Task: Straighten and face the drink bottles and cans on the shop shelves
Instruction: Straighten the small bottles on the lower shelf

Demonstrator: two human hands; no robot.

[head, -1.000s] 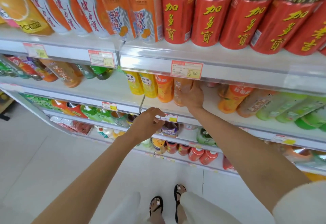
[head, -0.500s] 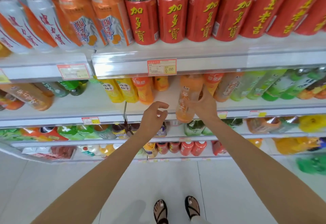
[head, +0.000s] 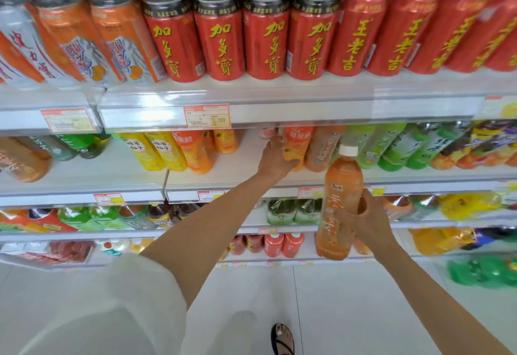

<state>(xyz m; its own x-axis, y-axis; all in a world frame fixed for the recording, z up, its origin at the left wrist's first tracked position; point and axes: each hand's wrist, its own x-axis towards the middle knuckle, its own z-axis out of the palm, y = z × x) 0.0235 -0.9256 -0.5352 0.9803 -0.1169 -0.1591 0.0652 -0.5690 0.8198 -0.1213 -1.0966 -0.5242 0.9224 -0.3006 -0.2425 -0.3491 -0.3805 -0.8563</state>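
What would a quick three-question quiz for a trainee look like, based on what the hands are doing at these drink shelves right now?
1. Which grip holds the lifted bottle? A left; B right; C both.
2. True or false: the left grip is empty.
3. Fill in: the lifted bottle's cap is ___.

Key:
1. B, the right grip.
2. False: it holds a shelf bottle.
3. White.
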